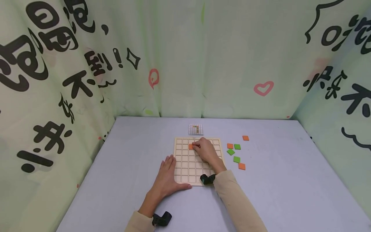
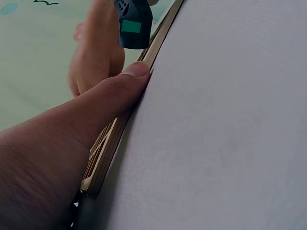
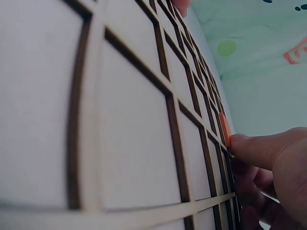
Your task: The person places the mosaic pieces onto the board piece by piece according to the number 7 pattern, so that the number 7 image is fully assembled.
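A wooden grid board (image 1: 181,165) lies on the table. My left hand (image 1: 168,178) rests at its near left corner, with straight fingers along the left side and the thumb (image 2: 136,69) against the front edge. Over the far part of the board, my right hand (image 1: 206,150) has its fingers bent and pinches a small orange square tile (image 1: 190,146) at a grid cell. From the right wrist, that tile shows beside the thumb tip (image 3: 237,142); the other fingertips are partly hidden. The right forearm covers part of the board's right side.
Beyond the board lies a small card (image 1: 195,129) with a coloured grid pattern. To the right are loose orange tiles (image 1: 245,138) and green tiles (image 1: 236,159). Each wrist wears a black camera (image 1: 162,219). Printed curtains (image 1: 232,64) stand behind the table (image 1: 139,145).
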Motion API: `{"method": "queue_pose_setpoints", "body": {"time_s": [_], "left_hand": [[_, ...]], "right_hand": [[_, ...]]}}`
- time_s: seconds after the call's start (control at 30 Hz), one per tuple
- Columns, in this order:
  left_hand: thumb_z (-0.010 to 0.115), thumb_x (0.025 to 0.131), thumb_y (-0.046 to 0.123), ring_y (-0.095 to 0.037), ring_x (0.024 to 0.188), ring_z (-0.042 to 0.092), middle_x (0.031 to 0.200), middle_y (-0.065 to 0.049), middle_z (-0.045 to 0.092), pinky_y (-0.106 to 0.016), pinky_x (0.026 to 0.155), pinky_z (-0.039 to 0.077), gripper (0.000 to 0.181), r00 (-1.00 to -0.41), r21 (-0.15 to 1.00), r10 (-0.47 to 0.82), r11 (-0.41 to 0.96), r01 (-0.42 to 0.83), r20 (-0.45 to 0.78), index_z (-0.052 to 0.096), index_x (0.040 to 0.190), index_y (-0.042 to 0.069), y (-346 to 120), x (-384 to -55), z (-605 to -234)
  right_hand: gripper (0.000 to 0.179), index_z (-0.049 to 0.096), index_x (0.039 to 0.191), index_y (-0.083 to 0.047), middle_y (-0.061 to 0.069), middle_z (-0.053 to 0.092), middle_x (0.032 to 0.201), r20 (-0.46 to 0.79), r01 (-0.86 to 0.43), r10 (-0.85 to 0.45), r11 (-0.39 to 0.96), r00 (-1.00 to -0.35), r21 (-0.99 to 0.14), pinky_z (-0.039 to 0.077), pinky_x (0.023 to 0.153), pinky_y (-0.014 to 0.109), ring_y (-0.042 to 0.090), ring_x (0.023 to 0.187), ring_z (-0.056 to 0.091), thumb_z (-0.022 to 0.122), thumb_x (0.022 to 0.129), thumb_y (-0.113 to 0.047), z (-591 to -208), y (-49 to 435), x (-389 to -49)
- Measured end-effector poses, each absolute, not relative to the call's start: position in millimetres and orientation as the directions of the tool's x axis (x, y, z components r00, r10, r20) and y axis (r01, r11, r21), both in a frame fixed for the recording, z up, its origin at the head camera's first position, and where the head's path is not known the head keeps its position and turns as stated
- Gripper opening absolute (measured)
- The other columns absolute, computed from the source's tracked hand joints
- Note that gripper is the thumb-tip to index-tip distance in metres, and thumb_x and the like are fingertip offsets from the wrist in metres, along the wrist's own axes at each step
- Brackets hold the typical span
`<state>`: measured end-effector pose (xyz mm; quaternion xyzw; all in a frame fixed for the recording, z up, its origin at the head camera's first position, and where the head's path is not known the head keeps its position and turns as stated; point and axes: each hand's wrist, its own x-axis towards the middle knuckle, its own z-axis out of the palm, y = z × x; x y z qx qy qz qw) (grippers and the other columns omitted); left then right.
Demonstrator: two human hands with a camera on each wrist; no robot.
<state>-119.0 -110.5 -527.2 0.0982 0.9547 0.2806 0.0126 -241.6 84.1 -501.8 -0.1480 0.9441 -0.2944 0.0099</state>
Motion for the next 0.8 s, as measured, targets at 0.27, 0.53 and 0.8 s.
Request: {"method": "queue_pose_setpoints", "body": {"time_s": [0.27, 0.53, 0.8], "left_hand": [[0.079, 0.065, 0.072, -0.037, 0.155, 0.02, 0.163, -0.022, 0.027, -0.051, 0.128, 0.018, 0.129, -0.981, 0.535, 0.191, 0.826, 0.177, 0.029, 0.029, 0.155, -0.006, -110.1, -119.0, -526.9], [0.079, 0.065, 0.072, -0.035, 0.155, 0.019, 0.163, -0.021, 0.028, -0.049, 0.128, 0.017, 0.129, -0.982, 0.534, 0.188, 0.827, 0.176, 0.033, 0.029, 0.154, -0.005, -109.6, -118.4, -526.8], [0.08, 0.064, 0.071, -0.036, 0.155, 0.02, 0.163, -0.022, 0.028, -0.049, 0.128, 0.018, 0.129, -0.98, 0.534, 0.191, 0.825, 0.186, 0.046, 0.03, 0.154, -0.006, -110.2, -117.9, -527.6]], "right_hand": [[0.027, 0.074, 0.119, -0.006, 0.01, 0.064, 0.096, 0.087, -0.28, -0.281, 0.781, -0.956, -0.558, 0.045, 0.066, 0.03, 0.018, 0.077, 0.055, 0.067, 0.097, -0.018, -502.3, 84.1, -241.2], [0.03, 0.071, 0.124, -0.007, 0.01, 0.063, 0.099, 0.052, -0.265, -0.285, 0.784, -0.957, -0.561, 0.044, 0.066, 0.029, 0.017, 0.078, 0.055, 0.065, 0.098, -0.02, -503.3, 84.9, -242.8], [0.035, 0.067, 0.129, -0.004, 0.007, 0.063, 0.093, 0.049, -0.259, -0.289, 0.751, -0.956, -0.607, 0.045, 0.068, 0.029, 0.015, 0.075, 0.052, 0.065, 0.098, -0.019, -504.0, 87.3, -243.8]]}}
